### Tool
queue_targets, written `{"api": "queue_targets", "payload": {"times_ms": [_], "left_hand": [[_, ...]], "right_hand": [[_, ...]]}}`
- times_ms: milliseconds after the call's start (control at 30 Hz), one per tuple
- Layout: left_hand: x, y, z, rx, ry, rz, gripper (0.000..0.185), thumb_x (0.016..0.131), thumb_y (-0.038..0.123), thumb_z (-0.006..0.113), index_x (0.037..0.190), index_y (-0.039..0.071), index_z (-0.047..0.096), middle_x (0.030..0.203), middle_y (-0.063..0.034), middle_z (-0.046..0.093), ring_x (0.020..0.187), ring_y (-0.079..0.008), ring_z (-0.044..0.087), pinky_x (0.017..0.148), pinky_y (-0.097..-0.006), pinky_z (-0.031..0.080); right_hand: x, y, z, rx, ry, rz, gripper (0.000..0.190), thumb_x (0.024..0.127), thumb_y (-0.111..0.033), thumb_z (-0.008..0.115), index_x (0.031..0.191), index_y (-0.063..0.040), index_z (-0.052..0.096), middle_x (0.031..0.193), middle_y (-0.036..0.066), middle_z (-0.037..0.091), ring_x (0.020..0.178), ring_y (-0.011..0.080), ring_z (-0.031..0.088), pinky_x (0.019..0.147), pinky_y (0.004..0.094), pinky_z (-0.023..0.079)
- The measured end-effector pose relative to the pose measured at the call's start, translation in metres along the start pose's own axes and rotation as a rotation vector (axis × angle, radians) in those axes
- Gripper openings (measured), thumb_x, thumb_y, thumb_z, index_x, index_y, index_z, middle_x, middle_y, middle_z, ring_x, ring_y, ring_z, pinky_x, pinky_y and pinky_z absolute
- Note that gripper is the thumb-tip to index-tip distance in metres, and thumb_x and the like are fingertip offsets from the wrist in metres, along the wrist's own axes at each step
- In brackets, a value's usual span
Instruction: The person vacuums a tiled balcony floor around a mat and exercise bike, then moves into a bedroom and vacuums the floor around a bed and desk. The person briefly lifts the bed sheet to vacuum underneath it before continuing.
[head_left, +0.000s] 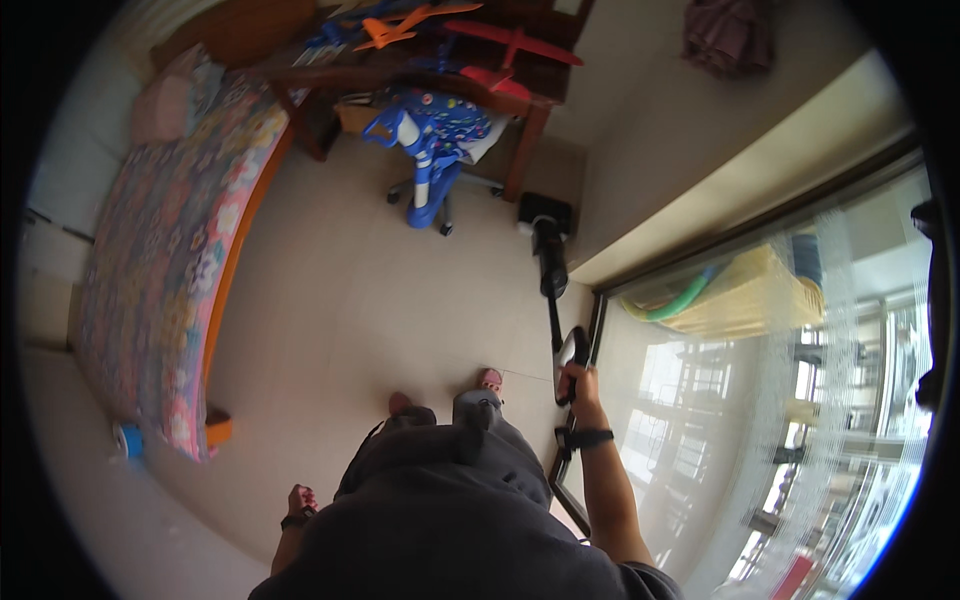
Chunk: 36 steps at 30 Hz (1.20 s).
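My right hand (580, 382) grips the loop handle of a black upright floor cleaner (551, 259). A thin pole runs from that handle to its dark body. Down on the tiles, the cleaner's head sits beside the wall, near a leg of the wooden desk (536, 124). My left hand (302, 499) hangs by my hip with curled fingers and nothing visible in it. Pale floor tiles (337, 277) spread out in front of my feet.
A bed with a floral cover (161, 247) stands on the left. Ahead, a blue swivel chair (424, 165) is tucked at the desk, which bears an orange toy plane (394, 30) and a red toy plane (510, 49). A glass sliding door (675, 420) borders my right side.
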<state>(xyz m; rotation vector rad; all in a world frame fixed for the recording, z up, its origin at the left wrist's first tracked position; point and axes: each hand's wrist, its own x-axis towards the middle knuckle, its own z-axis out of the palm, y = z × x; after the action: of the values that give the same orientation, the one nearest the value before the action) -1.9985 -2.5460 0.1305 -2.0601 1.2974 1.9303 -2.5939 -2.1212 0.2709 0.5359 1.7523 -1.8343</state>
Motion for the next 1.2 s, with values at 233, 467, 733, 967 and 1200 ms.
{"api": "queue_targets", "payload": {"times_ms": [233,467,733,967,1200], "left_hand": [[-0.128,-0.065,0.029,-0.086,0.083,-0.065,0.010,0.069,0.014,0.049,0.072,0.005,0.051,0.058,-0.0064,0.043,0.046,-0.0181,0.040,0.043,-0.0316,0.036],[-0.179,-0.097,0.018,-0.097,0.166,-0.092,0.017,0.061,0.004,0.046,0.076,0.003,0.053,0.062,-0.0074,0.047,0.049,-0.0183,0.044,0.044,-0.0317,0.040],[-0.053,-0.049,-0.028,0.454,-0.140,0.086,0.016,0.071,0.003,0.041,0.062,0.005,0.054,0.051,-0.0082,0.046,0.044,-0.0209,0.046,0.042,-0.0355,0.040],[0.128,0.118,0.017,0.810,-0.118,0.631,0.019,0.078,0.001,0.040,0.072,0.007,0.057,0.059,-0.0029,0.054,0.056,-0.0134,0.052,0.052,-0.0275,0.041],[0.094,0.169,0.069,0.787,-0.293,0.682,0.018,0.075,-0.004,0.038,0.075,0.005,0.054,0.063,-0.0017,0.053,0.059,-0.0115,0.049,0.055,-0.0251,0.039]], "right_hand": [[0.166,-0.043,0.002,0.021,-0.079,-0.008,0.023,0.072,-0.010,0.061,0.052,-0.003,0.051,0.046,0.007,0.046,0.035,0.0193,0.045,0.035,0.0312,0.035],[0.174,-0.035,0.001,0.006,-0.088,-0.014,0.019,0.071,-0.009,0.061,0.057,-0.001,0.051,0.050,0.007,0.047,0.039,0.0190,0.046,0.037,0.0308,0.037],[-0.025,0.091,-0.036,-0.007,-0.118,0.010,0.024,0.073,-0.008,0.055,0.051,-0.004,0.048,0.044,0.008,0.047,0.036,0.0181,0.044,0.038,0.0306,0.036],[-0.288,0.186,-0.049,-0.054,-0.020,0.182,0.016,0.070,-0.008,0.058,0.055,-0.003,0.052,0.046,0.006,0.049,0.039,0.0149,0.048,0.039,0.0270,0.035],[-0.479,0.192,-0.021,0.074,0.153,0.365,0.015,0.070,0.004,0.061,0.062,-0.002,0.050,0.046,0.006,0.045,0.035,0.0144,0.042,0.035,0.0278,0.028]]}}
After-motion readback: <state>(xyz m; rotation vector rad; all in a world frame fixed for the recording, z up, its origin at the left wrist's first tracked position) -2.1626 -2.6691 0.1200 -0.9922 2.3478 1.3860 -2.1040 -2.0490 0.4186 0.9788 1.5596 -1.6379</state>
